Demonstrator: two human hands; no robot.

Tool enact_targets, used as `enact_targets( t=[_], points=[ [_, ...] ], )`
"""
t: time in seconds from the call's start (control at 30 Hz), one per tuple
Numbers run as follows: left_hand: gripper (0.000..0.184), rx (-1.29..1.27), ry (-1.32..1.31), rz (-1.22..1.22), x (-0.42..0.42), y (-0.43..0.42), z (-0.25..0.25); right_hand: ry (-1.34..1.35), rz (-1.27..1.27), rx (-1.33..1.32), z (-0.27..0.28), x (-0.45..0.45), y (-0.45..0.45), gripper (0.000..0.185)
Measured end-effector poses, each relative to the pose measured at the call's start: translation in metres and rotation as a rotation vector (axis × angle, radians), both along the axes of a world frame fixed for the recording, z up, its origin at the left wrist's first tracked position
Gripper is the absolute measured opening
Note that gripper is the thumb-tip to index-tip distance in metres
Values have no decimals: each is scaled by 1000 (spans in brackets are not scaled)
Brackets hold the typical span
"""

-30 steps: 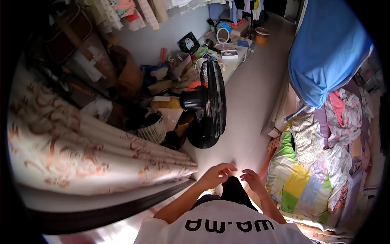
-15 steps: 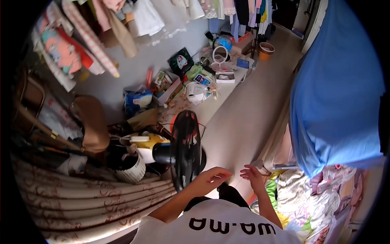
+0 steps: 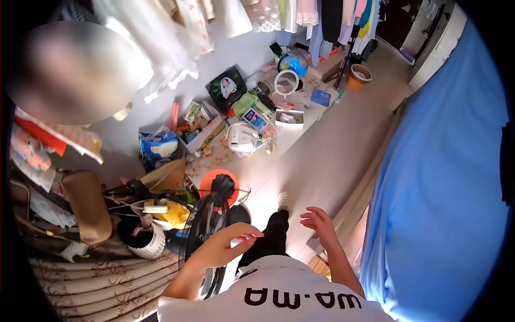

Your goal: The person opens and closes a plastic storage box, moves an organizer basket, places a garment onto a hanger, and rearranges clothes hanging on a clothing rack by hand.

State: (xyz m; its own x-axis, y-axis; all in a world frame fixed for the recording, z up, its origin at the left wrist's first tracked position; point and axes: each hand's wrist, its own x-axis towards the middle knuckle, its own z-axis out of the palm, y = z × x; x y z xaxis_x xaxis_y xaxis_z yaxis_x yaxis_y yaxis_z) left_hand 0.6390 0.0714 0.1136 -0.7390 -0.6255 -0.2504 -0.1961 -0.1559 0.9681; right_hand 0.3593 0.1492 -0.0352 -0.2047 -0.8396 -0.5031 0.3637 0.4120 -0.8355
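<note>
We stand on a pale floor (image 3: 343,145) that runs ahead between a long blue cloth (image 3: 440,182) hanging on our right and a white table (image 3: 317,111) by the wall on our left. A patterned curtain (image 3: 107,287) lies in folds at our lower left, and clothes (image 3: 236,16) hang above the table. The black fan (image 3: 201,233) stands just beside us on the left, at the near end of the table, and our left arm overlaps it in view. We wear a white shirt (image 3: 289,271) with dark letters. A brown bag (image 3: 88,206) sits beyond the curtain, and an orange bucket (image 3: 358,78) stands on the floor past the table's far end. On the tabletop we see a globe (image 3: 293,63), a round mirror (image 3: 286,82) and an open white box (image 3: 289,119). Our left hand (image 3: 228,244) is nearest the fan; we cannot tell whether they touch. Our right hand (image 3: 319,228) is up, apart from the blue cloth. The left fingers curl loosely, thumb apart, and the right fingers bend slightly and spread; both hands grip nothing.
</note>
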Motion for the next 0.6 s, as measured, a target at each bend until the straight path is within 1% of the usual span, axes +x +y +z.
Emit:
enact_targets(
  t=[0.1,0.2,0.27,0.3,0.37,0.47,0.53,0.6],
  points=[
    [24,-65,8,-45,-25,-49,2,18,-10,-5,-13,-39,-42,28],
    [23,-12,-97,-89,-51,-101,10,68,-10,24,-12,-86,-93,27],
    [24,-52,-154,-130,-66,-136,17,82,2,0,-7,-114,-120,27],
    [24,-34,-196,-114,-77,-153,21,85,10,-8,-6,-130,-137,27],
    [24,-69,-194,-124,-106,-186,22,117,-46,24,-9,-156,-154,27],
    [24,-112,-148,-160,-159,-224,8,91,-117,26,-16,-189,-175,27],
    [23,-117,-85,-268,-198,-243,-10,86,-140,61,-12,-207,-189,27],
    [23,-142,-94,-298,-249,-258,-21,21,-149,91,-24,-228,-196,27]
  ],
)
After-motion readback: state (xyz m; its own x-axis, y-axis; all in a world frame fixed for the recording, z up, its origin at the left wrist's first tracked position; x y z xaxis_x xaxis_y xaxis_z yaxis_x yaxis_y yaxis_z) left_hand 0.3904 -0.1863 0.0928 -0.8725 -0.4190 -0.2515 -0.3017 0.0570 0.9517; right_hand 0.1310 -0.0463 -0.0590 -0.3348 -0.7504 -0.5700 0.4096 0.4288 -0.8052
